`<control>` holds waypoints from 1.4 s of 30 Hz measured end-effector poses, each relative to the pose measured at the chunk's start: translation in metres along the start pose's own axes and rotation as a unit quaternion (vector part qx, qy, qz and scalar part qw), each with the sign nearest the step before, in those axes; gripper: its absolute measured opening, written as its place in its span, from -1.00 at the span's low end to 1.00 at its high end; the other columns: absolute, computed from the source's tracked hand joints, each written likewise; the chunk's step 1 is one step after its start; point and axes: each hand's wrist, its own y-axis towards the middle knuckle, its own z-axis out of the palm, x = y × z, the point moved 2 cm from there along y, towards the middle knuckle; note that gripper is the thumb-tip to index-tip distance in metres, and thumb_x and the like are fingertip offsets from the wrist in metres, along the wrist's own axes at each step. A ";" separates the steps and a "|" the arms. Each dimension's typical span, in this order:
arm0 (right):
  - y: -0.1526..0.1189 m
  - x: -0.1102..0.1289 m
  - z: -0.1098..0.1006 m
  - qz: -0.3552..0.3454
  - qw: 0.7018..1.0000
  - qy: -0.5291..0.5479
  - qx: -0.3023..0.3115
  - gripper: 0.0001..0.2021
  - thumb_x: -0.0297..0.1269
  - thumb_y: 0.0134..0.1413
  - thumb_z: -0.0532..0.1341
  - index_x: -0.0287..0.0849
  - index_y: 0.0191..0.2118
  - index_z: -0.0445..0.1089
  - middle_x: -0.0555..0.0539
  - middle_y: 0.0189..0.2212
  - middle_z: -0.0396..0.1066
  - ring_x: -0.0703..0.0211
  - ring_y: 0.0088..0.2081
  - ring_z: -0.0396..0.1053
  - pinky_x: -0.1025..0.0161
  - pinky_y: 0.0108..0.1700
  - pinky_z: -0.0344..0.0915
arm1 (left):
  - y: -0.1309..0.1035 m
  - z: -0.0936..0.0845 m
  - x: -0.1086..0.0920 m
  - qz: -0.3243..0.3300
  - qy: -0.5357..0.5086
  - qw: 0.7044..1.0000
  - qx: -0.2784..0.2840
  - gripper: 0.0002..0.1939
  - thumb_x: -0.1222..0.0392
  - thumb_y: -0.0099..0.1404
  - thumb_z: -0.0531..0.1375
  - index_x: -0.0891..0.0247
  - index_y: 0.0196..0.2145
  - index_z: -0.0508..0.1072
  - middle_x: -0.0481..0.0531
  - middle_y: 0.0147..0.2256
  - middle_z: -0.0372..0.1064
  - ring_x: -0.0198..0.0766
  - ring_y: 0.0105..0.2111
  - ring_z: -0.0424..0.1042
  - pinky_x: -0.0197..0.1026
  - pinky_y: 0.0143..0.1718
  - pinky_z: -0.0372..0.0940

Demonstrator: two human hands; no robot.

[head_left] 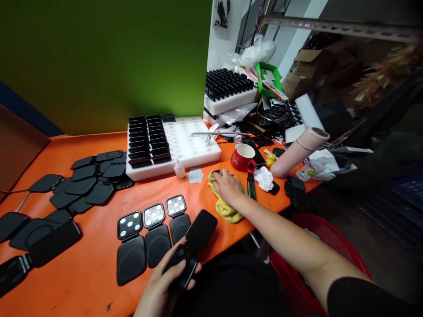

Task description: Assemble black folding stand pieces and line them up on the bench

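My left hand grips a black hinged folding pad at the front edge of the table, thumb on its lower panel. The pad is unfolded, its upper panel tilted to the right. Farther right, my right hand has its fingers bunched on a crumpled yellow cloth lying on the table. Left of the held pad, three similar folding pads lie opened in a row, among them one with white dots and one with a silver dotted panel. A small white dropper bottle stands behind them.
A white foam tray holds rows of black pieces. Loose black pads are piled at left. A red mug, white tissue and leaning pink bottle stand near my right hand. A red tub is below the edge.
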 end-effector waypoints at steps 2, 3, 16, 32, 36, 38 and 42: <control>0.000 -0.009 -0.013 0.040 0.998 0.028 -0.051 -0.56 -0.08 0.13 0.02 -0.15 0.09 0.12 -0.23 -0.10 0.20 0.03 -0.20 0.32 0.19 -0.24 0.20 | -0.004 -0.003 -0.004 0.015 0.001 1.000 0.005 -0.27 0.18 -0.02 0.28 0.27 0.11 0.16 0.11 -0.42 0.47 -0.07 -0.34 0.47 -0.27 -0.51 0.25; -0.003 -0.011 -0.019 0.055 0.993 0.065 -0.082 -0.52 -0.05 0.10 0.04 -0.17 0.10 0.11 -0.23 -0.09 0.21 0.02 -0.19 0.31 0.19 -0.22 0.20 | -0.005 -0.005 -0.005 0.023 0.005 1.000 0.005 -0.27 0.18 -0.03 0.27 0.28 0.11 0.16 0.11 -0.43 0.47 -0.08 -0.36 0.47 -0.28 -0.52 0.24; -0.103 0.066 0.019 0.001 0.773 0.612 0.166 -0.67 -0.01 0.08 0.06 -0.22 -0.40 0.28 0.07 -0.59 0.19 0.34 -0.55 0.13 0.40 -0.52 0.07 | 0.012 -0.007 -0.042 0.164 0.009 0.986 -0.033 -0.64 0.06 0.04 0.25 0.38 -0.26 0.45 0.14 -0.33 0.48 -0.13 -0.32 0.45 -0.22 -0.33 0.31; -0.115 0.091 0.032 -0.062 0.819 0.553 0.138 -0.67 -0.06 0.13 0.02 -0.23 -0.45 0.24 0.07 -0.62 0.11 0.33 -0.56 0.07 0.37 -0.50 0.01 | 0.019 0.003 -0.028 0.175 -0.064 0.982 -0.040 -0.59 0.01 0.14 0.18 0.37 -0.16 0.43 0.14 -0.32 0.50 -0.07 -0.24 0.45 -0.12 -0.19 0.30; -0.114 0.092 0.034 -0.053 0.752 0.639 0.152 -0.68 -0.06 0.17 -0.03 -0.23 -0.32 0.25 0.02 -0.51 0.23 0.30 -0.47 0.17 0.36 -0.40 0.14 | 0.013 0.007 -0.018 0.174 -0.064 0.983 -0.002 -0.60 0.10 0.10 0.22 0.31 -0.11 0.40 0.16 -0.19 0.46 -0.06 -0.14 0.41 -0.07 -0.08 0.25; -0.112 0.087 0.031 -0.070 0.767 0.618 0.159 -0.70 -0.08 0.18 -0.04 -0.22 -0.33 0.25 0.01 -0.49 0.25 0.28 -0.44 0.21 0.35 -0.37 0.15 | 0.012 0.004 -0.017 0.162 -0.066 0.985 -0.011 -0.61 0.13 0.09 0.24 0.29 -0.11 0.38 0.17 -0.16 0.44 -0.05 -0.14 0.41 -0.02 -0.07 0.25; -0.104 0.070 0.016 -0.084 0.844 0.515 0.125 -0.74 -0.18 0.22 -0.06 -0.19 -0.35 0.27 -0.03 -0.40 0.31 0.23 -0.34 0.26 0.33 -0.29 0.16 | 0.012 -0.006 -0.018 0.140 -0.064 0.988 -0.024 -0.68 0.14 0.12 0.21 0.27 -0.16 0.36 0.14 -0.15 0.43 -0.02 -0.12 0.40 0.03 -0.05 0.24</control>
